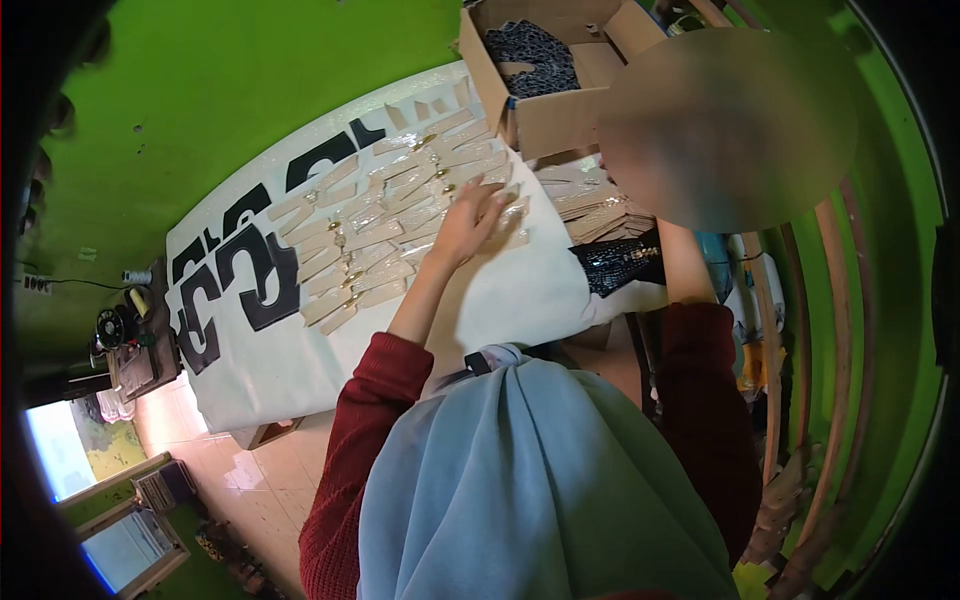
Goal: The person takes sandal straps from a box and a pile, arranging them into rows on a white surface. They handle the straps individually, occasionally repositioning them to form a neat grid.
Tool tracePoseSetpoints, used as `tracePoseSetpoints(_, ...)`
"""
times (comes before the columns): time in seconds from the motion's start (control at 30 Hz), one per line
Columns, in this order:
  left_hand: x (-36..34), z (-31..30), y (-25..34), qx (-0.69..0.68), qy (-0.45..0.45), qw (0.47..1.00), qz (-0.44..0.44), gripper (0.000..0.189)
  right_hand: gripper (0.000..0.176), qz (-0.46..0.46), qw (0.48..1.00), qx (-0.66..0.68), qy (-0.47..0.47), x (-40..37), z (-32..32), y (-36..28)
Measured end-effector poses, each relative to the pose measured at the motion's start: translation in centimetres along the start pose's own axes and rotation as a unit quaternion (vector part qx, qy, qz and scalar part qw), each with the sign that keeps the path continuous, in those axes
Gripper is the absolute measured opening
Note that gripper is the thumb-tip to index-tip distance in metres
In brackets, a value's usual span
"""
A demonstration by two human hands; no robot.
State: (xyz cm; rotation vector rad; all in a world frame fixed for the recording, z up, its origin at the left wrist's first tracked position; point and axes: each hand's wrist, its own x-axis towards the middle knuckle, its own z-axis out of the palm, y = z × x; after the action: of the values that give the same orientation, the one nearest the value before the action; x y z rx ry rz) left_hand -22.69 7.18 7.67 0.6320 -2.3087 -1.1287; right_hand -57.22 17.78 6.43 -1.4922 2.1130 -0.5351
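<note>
My left hand (pixel 468 226) rests over the right end of the rows of beige strips (pixel 360 240), its fingers stretched out and apart. The strips lie side by side on the white-covered table (pixel 500 300), with shiny clear patches and small gold-coloured pieces among them. My right hand (pixel 684 262) shows only its wrist and lower edge, because a blurred oval covers the fingers. Close to it are a stack of beige flat pieces (pixel 605 218) and a black glossy textured piece (pixel 618 265). Whether it holds anything is hidden.
Black curved cut-outs (pixel 262 282) lie on the table's left part. An open cardboard box (pixel 555 112) with dark textured pieces (pixel 530 58) stands at the back. Beyond the left table edge is a machine with a dark wheel (pixel 112 328). Wooden bars (pixel 838 300) stand along the right.
</note>
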Motion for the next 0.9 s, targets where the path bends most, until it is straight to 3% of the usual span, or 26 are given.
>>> tracePoseSetpoints(0.07, 1.8, 2.5, 0.9, 0.041, -0.024, 0.997, 0.062, 0.032, 0.029, 0.003, 0.998, -0.023, -0.066, 0.6, 0.1, 0.4)
tracePoseSetpoints(0.3, 6.3, 8.2, 3.4, 0.053, -0.095, 0.993, 0.048, 0.031, 0.043, 0.031, 0.975, -0.21, -0.062, 0.5, 0.5, -1.7)
tracePoseSetpoints(0.43, 7.9, 9.4, 3.3, 0.062, -0.145, 0.987, 0.044, 0.024, 0.04, 0.0, 0.971, -0.232, -0.057, 0.2, 0.1, -2.4)
tracePoseSetpoints(0.53, 8.5, 9.8, 3.2, 0.037, -0.133, 0.987, 0.082, 0.023, 0.037, -0.014, 0.974, -0.222, -0.041, -0.2, -0.1, -2.9)
tracePoseSetpoints(0.6, 8.7, 10.1, 3.2, 0.068, -0.11, 0.991, 0.044, 0.033, 0.035, -0.025, 0.979, -0.197, -0.039, -0.6, -0.7, -3.2)
tracePoseSetpoints(0.67, 8.9, 10.7, 2.8, 0.082, -0.07, 0.991, 0.079, 0.035, 0.034, -0.035, 0.984, -0.172, -0.034, -1.4, -1.2, -3.6)
tracePoseSetpoints(0.73, 9.1, 10.7, 3.2, 0.097, -0.028, 0.988, 0.116, 0.037, 0.03, -0.083, 0.993, -0.075, 0.038, -2.0, -1.8, -3.5)
tracePoseSetpoints(0.9, 9.5, 9.7, 6.3, 0.194, -0.048, 0.98, 0.012, 0.028, 0.027, -0.128, 0.986, -0.059, 0.084, -3.7, -3.3, -4.1)
